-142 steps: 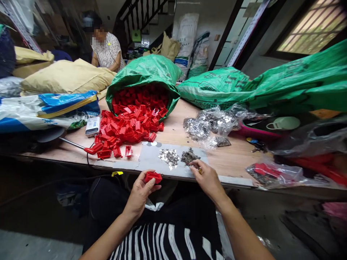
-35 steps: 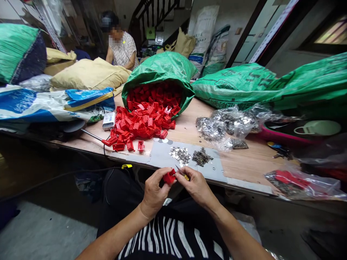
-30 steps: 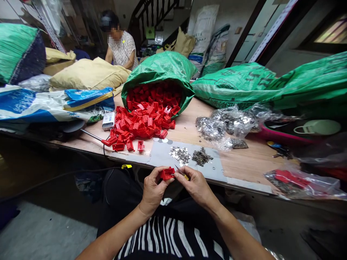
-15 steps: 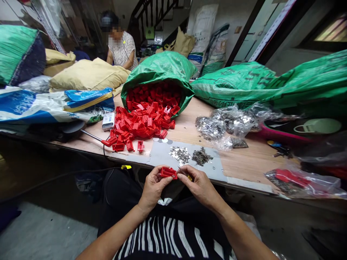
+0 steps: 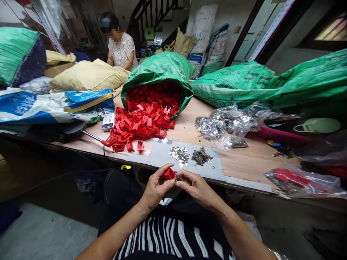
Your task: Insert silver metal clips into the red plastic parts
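Just off the table's front edge, my left hand (image 5: 155,187) pinches a small red plastic housing (image 5: 169,173) between thumb and fingers. My right hand (image 5: 197,187) is closed round a slim tool with a yellow handle (image 5: 187,182). Its thin metal end meets the right end of the housing, and the fingers hide most of it. Beyond my hands lie a pile of shiny flat metal pieces (image 5: 179,155) and a pile of darker small metal parts (image 5: 201,156), both on a grey mat (image 5: 159,159).
A green sack (image 5: 162,63) spills red housings (image 5: 143,122) onto the table (image 5: 244,162). Plastic bags of metal parts (image 5: 217,126) lie right of it, near a pink basket (image 5: 284,135). A white device (image 5: 108,121) sits left. Another person (image 5: 121,50) works behind the sacks.
The red housing has turned in my left hand, from its open compartment facing up to a closed face showing. The tool in my right hand has tilted, its tip now against the housing's end.
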Demonstrator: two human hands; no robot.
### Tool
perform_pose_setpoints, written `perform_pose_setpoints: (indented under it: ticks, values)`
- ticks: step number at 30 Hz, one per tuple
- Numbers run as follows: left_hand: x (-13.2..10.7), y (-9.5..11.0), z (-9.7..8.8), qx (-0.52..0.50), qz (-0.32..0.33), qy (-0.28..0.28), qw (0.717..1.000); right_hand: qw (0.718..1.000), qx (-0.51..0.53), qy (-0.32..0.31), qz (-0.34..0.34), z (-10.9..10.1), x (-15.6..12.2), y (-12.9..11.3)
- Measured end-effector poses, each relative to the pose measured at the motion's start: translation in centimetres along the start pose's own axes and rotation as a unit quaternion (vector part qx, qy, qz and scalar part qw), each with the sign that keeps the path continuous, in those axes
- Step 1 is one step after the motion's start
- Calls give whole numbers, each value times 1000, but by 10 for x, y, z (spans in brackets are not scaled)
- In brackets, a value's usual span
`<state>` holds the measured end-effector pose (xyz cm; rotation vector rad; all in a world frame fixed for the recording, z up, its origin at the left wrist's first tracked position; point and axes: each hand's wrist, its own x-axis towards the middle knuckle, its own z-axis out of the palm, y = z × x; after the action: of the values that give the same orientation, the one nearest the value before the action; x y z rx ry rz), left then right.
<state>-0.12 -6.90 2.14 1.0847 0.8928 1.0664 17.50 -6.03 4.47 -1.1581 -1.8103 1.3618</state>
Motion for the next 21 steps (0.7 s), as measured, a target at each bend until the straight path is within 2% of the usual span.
perform_pose_setpoints:
  ticks: [4, 7, 12, 17, 21]
  values:
    - [0, 1, -2, 95, 10, 7, 995, 998, 56, 23, 24, -4, 0, 3]
    - [1, -2, -3, 62, -6, 8, 998, 986, 148, 34, 73, -7, 1, 6]
    - [2, -4, -5, 8, -23, 9, 1000, 948, 286, 46, 130, -9, 2, 8]
    - [1, -3, -3, -7, -25, 14, 1000, 902, 400, 45, 154, -10, 2, 10]
    - [0, -1, -2, -5, -25, 16, 1000, 887, 433, 44, 157, -9, 2, 10]
